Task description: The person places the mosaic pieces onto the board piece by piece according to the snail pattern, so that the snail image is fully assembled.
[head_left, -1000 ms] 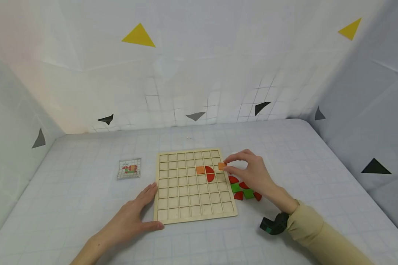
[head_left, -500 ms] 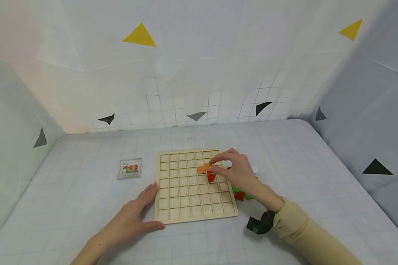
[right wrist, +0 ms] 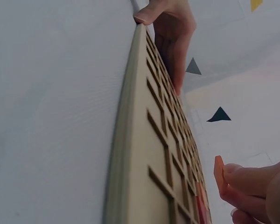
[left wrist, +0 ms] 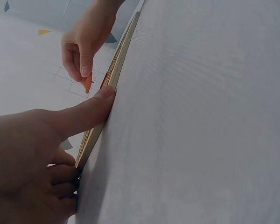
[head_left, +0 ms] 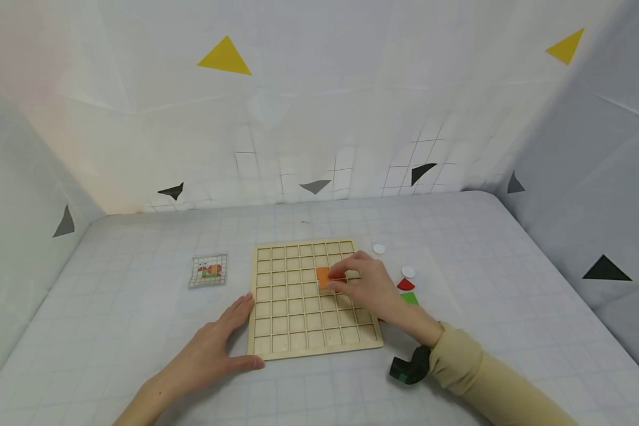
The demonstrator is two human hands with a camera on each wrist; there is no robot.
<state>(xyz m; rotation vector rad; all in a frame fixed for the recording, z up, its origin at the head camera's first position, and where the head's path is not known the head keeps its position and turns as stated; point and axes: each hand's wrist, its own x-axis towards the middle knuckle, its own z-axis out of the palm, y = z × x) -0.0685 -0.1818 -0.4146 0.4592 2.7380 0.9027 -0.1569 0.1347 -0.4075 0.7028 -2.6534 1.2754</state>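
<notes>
My right hand (head_left: 370, 287) pinches an orange square tile (right wrist: 219, 173) between thumb and fingers, a little above the wooden grid board (head_left: 287, 324). Another orange tile (head_left: 322, 272) lies in a board cell just behind the held one. Red pieces (head_left: 338, 276) beside it are mostly hidden by my right fingers. My left hand (head_left: 207, 355) rests at the near left corner of the board, thumb (left wrist: 91, 109) touching the front edge and fingers along the left edge.
Right of the board lie two white discs (head_left: 407, 272), a red quarter-round piece (head_left: 405, 284) and a green tile (head_left: 409, 298); my right arm covers other pieces. A small picture card (head_left: 208, 271) lies to the left. White sheets with coloured triangles stand around the table.
My right hand has carried the orange tile leftward from the board's right edge to beside the other orange tile, then slightly nearer. The left hand stays in place.
</notes>
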